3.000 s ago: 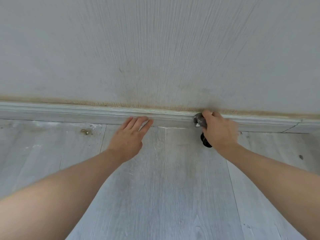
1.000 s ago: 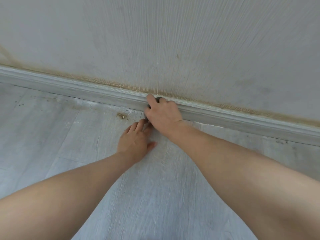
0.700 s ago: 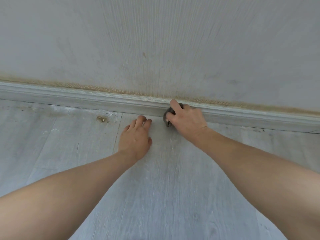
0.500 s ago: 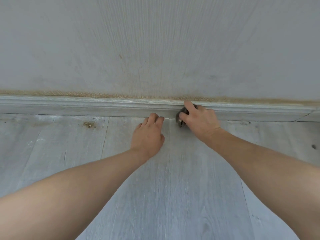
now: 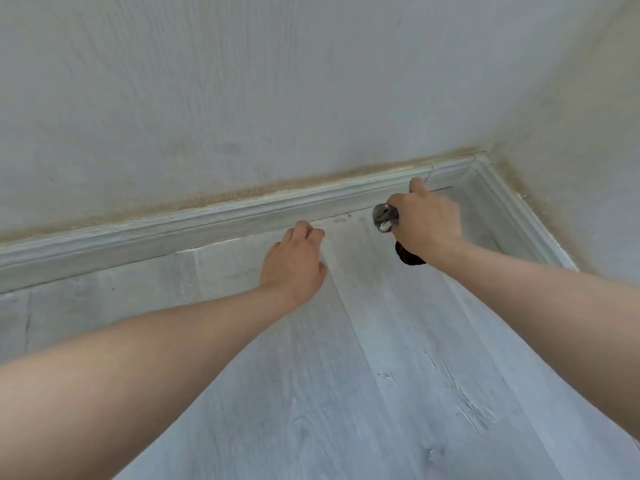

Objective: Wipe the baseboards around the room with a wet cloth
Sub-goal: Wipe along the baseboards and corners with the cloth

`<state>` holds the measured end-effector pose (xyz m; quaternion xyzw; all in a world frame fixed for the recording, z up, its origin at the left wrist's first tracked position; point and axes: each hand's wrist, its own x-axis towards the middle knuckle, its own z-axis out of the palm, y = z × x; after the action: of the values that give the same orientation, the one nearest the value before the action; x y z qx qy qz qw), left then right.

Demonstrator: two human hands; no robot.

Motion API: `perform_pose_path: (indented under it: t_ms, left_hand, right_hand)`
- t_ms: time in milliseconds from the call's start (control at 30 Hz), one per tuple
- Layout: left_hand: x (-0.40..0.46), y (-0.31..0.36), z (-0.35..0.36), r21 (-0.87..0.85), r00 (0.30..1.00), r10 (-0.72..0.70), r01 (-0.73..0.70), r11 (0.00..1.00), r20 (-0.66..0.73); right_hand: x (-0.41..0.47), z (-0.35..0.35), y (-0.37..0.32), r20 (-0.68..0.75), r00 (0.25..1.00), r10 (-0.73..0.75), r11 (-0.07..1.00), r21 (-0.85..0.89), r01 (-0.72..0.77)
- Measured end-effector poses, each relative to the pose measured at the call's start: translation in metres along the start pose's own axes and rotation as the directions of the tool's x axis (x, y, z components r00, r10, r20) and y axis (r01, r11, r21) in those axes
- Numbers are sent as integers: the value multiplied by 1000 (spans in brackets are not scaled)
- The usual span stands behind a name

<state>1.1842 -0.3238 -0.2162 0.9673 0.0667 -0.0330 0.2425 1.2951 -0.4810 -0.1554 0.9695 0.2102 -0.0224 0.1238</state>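
Right hand (image 5: 427, 225) gripping cloth (image 5: 383, 216) — against baseboard (image 5: 207, 223), near corner

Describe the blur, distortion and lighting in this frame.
Head view: soft, even light, no glare; right hand and cloth slightly motion-blurred; wide-angle lens bows the baseboard; left hand casts only a faint shadow on the floor.

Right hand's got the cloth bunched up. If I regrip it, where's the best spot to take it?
Take the cloth by the grey wad poking out left of the right hand, coming from the floor side; the baseboard blocks the far side.
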Motion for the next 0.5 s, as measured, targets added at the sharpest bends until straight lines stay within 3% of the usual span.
perform_pose_path:
  t_ms: [167, 333, 500]
  left_hand:
    - [32, 59, 6, 15, 970, 236, -238, 971, 63]
    - [48, 98, 4, 32, 943, 307, -313, 949, 130]
    - [74, 112, -16, 273, 913, 332, -391, 879, 238]
  right_hand:
    - [-22, -18, 85, 60, 992, 114, 993, -20, -113]
    - [-22, -29, 143, 106, 975, 197, 977, 59, -204]
    - [-3, -3, 145, 136, 965, 224, 947, 202, -249]
